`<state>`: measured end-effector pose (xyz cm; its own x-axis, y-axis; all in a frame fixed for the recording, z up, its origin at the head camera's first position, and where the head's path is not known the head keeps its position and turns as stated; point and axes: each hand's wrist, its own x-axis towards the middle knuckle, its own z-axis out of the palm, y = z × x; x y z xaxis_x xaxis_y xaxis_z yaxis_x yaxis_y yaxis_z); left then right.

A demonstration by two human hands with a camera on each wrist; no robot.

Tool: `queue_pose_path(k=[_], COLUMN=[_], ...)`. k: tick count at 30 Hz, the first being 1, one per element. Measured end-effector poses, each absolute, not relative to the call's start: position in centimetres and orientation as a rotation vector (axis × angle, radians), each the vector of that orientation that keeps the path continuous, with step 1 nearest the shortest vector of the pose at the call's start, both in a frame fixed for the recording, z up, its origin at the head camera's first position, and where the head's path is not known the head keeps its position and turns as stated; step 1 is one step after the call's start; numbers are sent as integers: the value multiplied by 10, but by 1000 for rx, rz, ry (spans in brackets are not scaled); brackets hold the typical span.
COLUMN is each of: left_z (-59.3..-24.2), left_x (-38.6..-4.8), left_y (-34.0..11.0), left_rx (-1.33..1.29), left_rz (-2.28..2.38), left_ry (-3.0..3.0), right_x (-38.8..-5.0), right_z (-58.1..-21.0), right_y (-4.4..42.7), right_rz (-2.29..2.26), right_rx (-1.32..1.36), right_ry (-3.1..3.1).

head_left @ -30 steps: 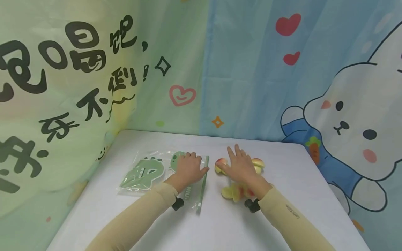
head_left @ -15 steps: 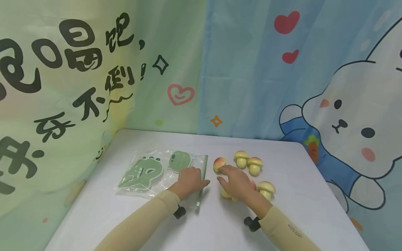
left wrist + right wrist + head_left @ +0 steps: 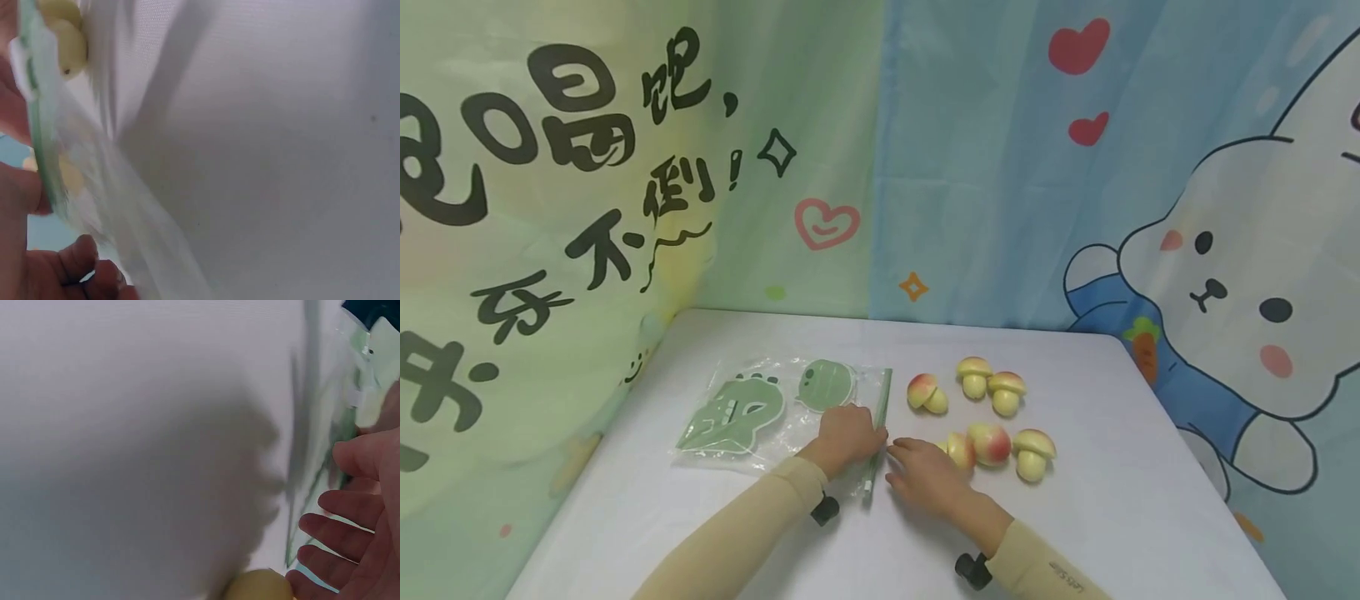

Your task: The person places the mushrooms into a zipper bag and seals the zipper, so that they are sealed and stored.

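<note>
A clear zip bag (image 3: 793, 396) printed with green cartoon shapes lies on the white table, its green slider strip (image 3: 884, 400) along the right edge. My left hand (image 3: 844, 435) holds the bag near that strip; in the left wrist view the thumb (image 3: 28, 187) is against the strip and curled fingers (image 3: 94, 269) sit below, with the bag edge lifted. Just right of the strip is my right hand (image 3: 928, 475), fingers spread and apart in the right wrist view, holding nothing. It partly hides one of several yellow-and-red toy mushrooms, such as this one (image 3: 989, 444).
More toy mushrooms (image 3: 1006, 392) stand or lie behind the right hand, and another mushroom (image 3: 1033, 454) is to its right. The white table (image 3: 1075, 533) ends at a patterned curtain (image 3: 970, 167) behind.
My right hand has come down and left, from over the mushrooms to beside the bag's strip, uncovering several mushrooms. The left hand has shifted slightly toward me and stays at the bag.
</note>
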<state>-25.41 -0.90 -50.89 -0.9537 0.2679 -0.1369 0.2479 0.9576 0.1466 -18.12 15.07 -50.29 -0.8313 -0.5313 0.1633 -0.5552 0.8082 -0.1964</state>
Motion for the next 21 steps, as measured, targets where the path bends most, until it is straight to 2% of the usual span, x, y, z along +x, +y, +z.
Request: queue_pose_path(k=[11,21], left_z=[-500,-498], left_x=[-249,-246], left_y=[-20,-39], left_rx=[422,353], left_rz=[515,790], left_ry=[2957,2969], right_x=[-180,-182], right_z=[-519,-528], right_y=[141,134], right_rz=[507,338], right_rx=[837,866], right_ry=[-2918,-3027])
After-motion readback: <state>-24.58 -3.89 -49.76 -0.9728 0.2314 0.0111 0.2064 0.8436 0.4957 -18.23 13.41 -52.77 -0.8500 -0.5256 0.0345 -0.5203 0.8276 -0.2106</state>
